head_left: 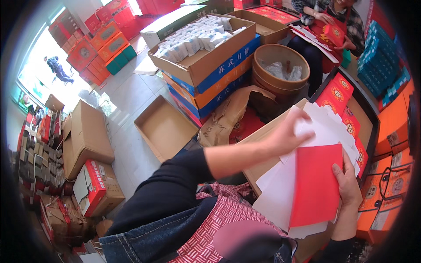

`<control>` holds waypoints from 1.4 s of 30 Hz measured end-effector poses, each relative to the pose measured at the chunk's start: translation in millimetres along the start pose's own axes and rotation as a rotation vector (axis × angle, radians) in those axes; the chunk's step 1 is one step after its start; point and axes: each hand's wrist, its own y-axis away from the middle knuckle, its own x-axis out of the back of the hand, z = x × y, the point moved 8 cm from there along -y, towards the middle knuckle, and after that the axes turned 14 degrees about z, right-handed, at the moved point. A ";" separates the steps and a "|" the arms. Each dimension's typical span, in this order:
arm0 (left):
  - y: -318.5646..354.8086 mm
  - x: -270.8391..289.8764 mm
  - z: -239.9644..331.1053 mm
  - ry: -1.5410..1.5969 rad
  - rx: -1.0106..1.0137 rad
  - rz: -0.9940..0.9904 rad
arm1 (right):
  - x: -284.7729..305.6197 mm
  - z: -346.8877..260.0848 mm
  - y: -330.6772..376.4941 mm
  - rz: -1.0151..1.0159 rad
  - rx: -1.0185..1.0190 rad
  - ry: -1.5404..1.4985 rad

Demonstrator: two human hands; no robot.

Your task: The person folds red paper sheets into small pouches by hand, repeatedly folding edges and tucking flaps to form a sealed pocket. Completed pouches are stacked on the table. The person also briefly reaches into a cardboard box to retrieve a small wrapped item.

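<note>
My right hand grips the right edge of a smooth red paper sheet, its thumb lying on top and its fingers mostly hidden underneath. White sheets stick out below and beside the red one. My left hand is over more fanned white sheets, just above the red sheet's top left corner. Its thumb and fingers are curved apart with nothing seen between them. Under the papers is a cardboard box, largely covered.
Printed red packets lie in a dark-framed tray at right. Ahead, a carton of small white wrapped pieces tops stacked boxes, beside a round brown bin. Opposite, a person holds red and white papers. Orange gift boxes stand at far right.
</note>
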 end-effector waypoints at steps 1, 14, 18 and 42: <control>-19.5 34.6 4.8 -0.062 -0.114 0.107 | -0.2 -0.4 0.3 -0.012 0.023 0.082; -184.1 482.3 -142.1 -1.764 0.415 0.406 | 109.4 23.4 77.0 0.526 -0.173 0.344; -191.0 475.9 -166.0 -1.911 0.401 0.407 | 101.5 20.0 83.3 0.523 -0.193 0.371; -38.5 -81.8 9.4 -0.132 -0.051 -0.741 | 62.8 -5.8 225.7 0.866 -0.530 -0.379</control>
